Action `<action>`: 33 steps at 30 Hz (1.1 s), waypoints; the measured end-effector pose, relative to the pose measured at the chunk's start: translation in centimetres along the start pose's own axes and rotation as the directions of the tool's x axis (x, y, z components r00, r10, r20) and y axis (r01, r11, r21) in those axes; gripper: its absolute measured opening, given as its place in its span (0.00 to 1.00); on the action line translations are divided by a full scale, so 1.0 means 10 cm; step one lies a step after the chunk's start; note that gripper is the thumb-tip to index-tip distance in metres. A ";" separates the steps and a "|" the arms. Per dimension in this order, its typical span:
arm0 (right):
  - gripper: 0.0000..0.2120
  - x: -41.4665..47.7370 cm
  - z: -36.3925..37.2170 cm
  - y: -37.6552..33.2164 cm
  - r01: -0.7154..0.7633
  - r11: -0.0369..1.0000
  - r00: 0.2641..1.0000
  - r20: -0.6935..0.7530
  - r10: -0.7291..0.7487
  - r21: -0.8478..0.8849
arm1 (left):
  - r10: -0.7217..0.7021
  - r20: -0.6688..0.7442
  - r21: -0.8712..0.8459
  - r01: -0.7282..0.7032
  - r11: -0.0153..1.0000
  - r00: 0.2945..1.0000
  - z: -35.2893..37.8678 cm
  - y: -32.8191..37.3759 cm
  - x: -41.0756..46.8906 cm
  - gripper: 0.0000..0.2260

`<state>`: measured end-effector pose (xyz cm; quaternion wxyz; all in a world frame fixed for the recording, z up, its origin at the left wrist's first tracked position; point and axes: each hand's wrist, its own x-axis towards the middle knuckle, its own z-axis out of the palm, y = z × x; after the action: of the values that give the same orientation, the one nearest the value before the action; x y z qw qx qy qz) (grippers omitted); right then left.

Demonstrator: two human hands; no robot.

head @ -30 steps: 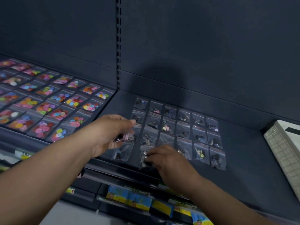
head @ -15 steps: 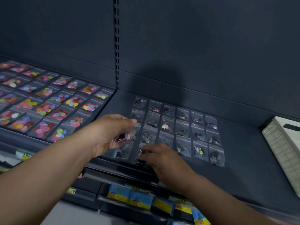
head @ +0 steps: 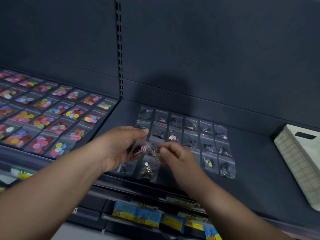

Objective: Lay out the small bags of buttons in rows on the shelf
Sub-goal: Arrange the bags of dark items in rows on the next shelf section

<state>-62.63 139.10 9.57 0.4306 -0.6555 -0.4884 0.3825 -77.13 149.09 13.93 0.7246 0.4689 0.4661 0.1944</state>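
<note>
Up close, the left grip (head: 119, 148) is clenched around a small bunch of bags (head: 140, 148) that hold dark and pink pieces, thumb on top and fingers underneath. The right grip (head: 178, 156) sits just to the right of it with its fingers curled at the edge of the bunch. Motion blur hides whether it has actually pinched a bag.

Both are raised just over the front part of a dark blue-grey shelf (head: 259, 161) with a matte, flat surface. Beyond and to the right of the two grips, the laid-out bags (head: 190, 134) lie flat on this shelf in neat rows and columns, each clear with dark bits inside. Right beneath the grips, at the shelf's front edge, one bag of metal-coloured pieces (head: 149, 168) lies in the nearest row.

Farther right, well apart from the right grip, a white mesh basket (head: 297, 163) rests on the same shelf. Left of the left grip, a neighbouring shelf (head: 107, 129) carries rows of bags of bright buttons (head: 57, 118) in pink, yellow, blue and green. A slotted upright (head: 119, 49) divides the two bays, and a plain dark back panel (head: 216, 49) rises behind, with a soft shadow on it above the rows. Below the grips, a lower level shows yellow and blue packets (head: 149, 217).
</note>
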 end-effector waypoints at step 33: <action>0.08 0.00 -0.36 -0.07 -0.201 0.884 0.960 -0.094 0.263 0.421 | 0.108 0.118 0.162 -0.126 0.979 0.987 0.52 -0.03 0.14 0.05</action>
<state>-59.57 138.49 11.45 0.5439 -0.6316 -0.2824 0.4749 -72.04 147.36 13.63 0.6939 0.5651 0.4123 0.1708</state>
